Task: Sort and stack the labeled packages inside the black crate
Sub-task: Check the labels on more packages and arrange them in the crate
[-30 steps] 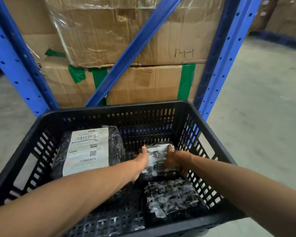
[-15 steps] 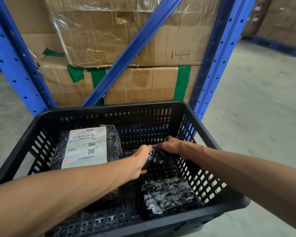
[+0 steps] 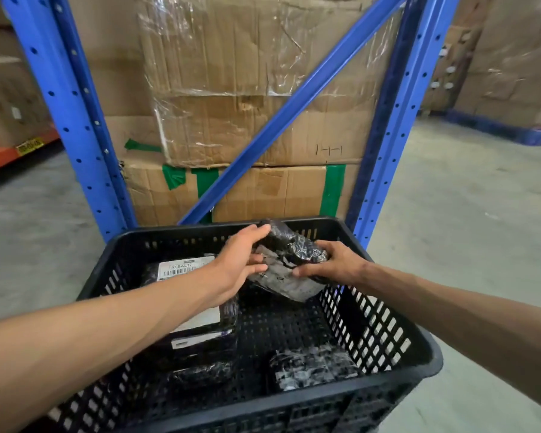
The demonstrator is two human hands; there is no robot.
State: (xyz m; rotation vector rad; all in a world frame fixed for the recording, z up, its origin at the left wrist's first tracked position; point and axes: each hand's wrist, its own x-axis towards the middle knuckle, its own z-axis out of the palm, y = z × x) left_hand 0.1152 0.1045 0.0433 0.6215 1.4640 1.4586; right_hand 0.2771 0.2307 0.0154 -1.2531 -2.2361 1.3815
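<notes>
A black slatted crate (image 3: pixel 384 335) fills the lower middle of the head view. Both hands hold one small black plastic-wrapped package (image 3: pixel 289 260) tilted in the air above the crate's far right part. My left hand (image 3: pixel 238 264) grips its left upper edge, my right hand (image 3: pixel 334 260) its right lower side. A larger black package with a white barcode label (image 3: pixel 181 268) lies at the crate's left, partly hidden by my left arm. Another small wrapped package (image 3: pixel 310 368) rests on the crate floor at the near right.
A blue steel rack (image 3: pixel 72 120) with a diagonal brace stands right behind the crate, holding stacked cardboard boxes (image 3: pixel 247 89) with green tape. Grey concrete floor (image 3: pixel 466 214) spreads to the right and left. More boxes on a blue pallet stand far right.
The small package has been lifted off the crate floor and now hangs tilted near the far rim, both hands risen with it. The view has tipped up and backed away.
</notes>
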